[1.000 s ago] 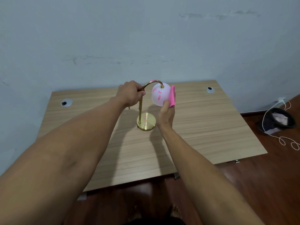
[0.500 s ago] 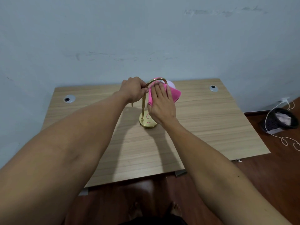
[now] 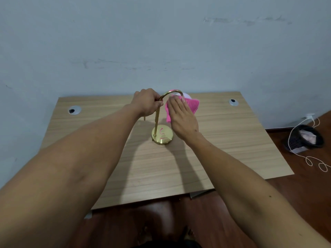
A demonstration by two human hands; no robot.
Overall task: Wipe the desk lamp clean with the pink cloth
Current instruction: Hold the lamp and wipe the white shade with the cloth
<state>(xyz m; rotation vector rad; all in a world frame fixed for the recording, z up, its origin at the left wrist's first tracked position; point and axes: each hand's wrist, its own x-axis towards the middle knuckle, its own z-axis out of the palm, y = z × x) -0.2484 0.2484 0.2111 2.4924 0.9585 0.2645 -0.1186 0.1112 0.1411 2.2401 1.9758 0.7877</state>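
Note:
A brass desk lamp stands on the wooden desk (image 3: pixel 223 140), with a round base (image 3: pixel 162 136) carrying pink marks and a curved neck (image 3: pixel 170 93). Its white globe shade (image 3: pixel 186 95) is mostly hidden behind the pink cloth (image 3: pixel 193 105). My left hand (image 3: pixel 147 104) is closed around the upper stem of the lamp. My right hand (image 3: pixel 181 116) lies flat with fingers extended, pressing the pink cloth against the near side of the shade.
Two grey cable grommets sit in the desk's far corners, left (image 3: pixel 74 110) and right (image 3: pixel 233 102). A black basket (image 3: pixel 304 140) and a white cord (image 3: pixel 315 161) lie on the wooden floor at the right. A pale wall rises right behind the desk.
My right hand went from holding the cloth at the shade's right side to laying it over the shade's front, then slid slightly down and right. My left hand stayed on the stem.

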